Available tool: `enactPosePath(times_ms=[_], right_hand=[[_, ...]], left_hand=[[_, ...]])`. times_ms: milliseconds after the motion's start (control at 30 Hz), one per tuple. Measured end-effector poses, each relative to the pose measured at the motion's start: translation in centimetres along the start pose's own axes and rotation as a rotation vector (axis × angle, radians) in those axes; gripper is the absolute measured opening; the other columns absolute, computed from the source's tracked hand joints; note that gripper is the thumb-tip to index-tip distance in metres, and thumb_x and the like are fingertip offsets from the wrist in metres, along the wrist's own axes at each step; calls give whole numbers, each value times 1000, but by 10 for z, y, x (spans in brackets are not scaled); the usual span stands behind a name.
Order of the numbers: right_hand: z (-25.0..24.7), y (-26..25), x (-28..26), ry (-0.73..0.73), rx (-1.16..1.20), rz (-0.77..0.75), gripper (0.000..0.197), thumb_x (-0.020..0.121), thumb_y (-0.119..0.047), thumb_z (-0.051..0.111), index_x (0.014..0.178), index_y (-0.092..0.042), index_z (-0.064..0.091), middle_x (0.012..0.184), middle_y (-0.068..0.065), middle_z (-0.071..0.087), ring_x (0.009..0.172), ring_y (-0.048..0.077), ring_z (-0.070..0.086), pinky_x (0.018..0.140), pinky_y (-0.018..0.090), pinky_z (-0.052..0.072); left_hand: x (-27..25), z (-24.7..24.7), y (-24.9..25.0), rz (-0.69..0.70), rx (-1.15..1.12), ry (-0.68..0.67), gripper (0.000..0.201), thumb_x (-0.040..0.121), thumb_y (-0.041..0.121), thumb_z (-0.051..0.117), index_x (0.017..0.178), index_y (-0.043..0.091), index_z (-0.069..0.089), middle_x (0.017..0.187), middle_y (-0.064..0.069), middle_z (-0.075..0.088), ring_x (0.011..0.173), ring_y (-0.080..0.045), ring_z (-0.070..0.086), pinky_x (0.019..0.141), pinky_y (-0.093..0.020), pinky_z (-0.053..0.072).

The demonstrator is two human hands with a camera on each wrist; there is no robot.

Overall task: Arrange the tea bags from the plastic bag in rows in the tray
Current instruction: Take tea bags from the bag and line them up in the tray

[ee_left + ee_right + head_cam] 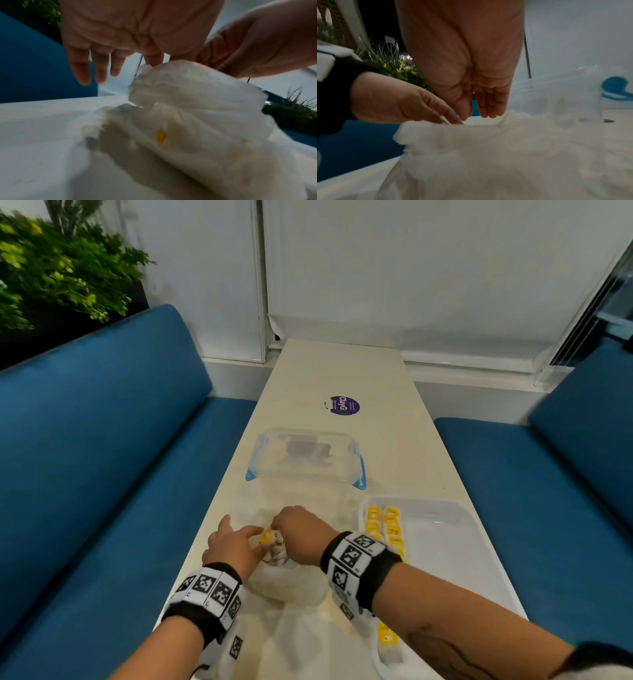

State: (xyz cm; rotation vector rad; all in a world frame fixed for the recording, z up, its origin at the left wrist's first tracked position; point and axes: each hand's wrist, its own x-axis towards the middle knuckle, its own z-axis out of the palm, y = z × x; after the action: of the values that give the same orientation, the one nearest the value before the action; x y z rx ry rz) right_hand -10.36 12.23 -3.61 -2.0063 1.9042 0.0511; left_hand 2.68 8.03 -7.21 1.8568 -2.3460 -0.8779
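The left hand (230,546), fingers loosely spread, steadied the plastic bag (286,583) mouth, likely for access; the right hand (298,530) reached inside, its grip hidden. Right of it, the tray (442,529) held tea bags (383,527).

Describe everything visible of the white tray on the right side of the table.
The tray is a shallow rectangle of white, plastic-looking material with rounded corners and a low raised rim. It lies flat on the pale table, right of the plastic bag. Yellow-tagged tea bags stand in two rows along its left side; the rest of the floor is bare. The right hand's forearm crosses above its near part, hiding some. Neither hand touches it.
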Motion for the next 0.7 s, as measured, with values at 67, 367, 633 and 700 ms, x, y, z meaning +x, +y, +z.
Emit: enactPosePath(times_ms=[67, 367, 633, 700], right_hand=[[7, -6, 10, -59, -36, 37, 27, 88, -3, 51, 114, 2, 58, 117, 22, 56, 108, 37, 53, 91, 42, 47], [37, -10, 22, -214, -167, 225, 50, 91, -35, 52, 134, -11, 41, 135, 16, 40, 120, 38, 46, 98, 46, 43], [37, -10, 25, -253, -130, 162, 36, 89, -23, 58, 124, -15, 54, 122, 16, 48, 107, 38, 53, 90, 42, 48], [35, -10, 24, -196, -85, 121, 36, 86, -16, 62, 122, -14, 56, 119, 16, 51, 103, 37, 56, 84, 39, 47]], left_hand=[[4, 0, -5, 14, 6, -96, 47, 91, 35, 51, 137, 30, 43, 154, -6, 17, 132, -24, 39, 107, -34, 34], [-7, 7, -6, 205, -78, 53, 53, 88, 13, 52, 139, 22, 39, 144, 2, 26, 108, -17, 55, 88, -25, 46], [-14, 3, -13, 177, -127, 68, 57, 88, 14, 52, 142, 20, 33, 145, 2, 24, 109, -18, 55, 87, -28, 48], [-13, 4, -15, 167, -132, 61, 59, 88, 14, 51, 143, 20, 31, 145, 2, 23, 109, -17, 55, 86, -26, 47]])
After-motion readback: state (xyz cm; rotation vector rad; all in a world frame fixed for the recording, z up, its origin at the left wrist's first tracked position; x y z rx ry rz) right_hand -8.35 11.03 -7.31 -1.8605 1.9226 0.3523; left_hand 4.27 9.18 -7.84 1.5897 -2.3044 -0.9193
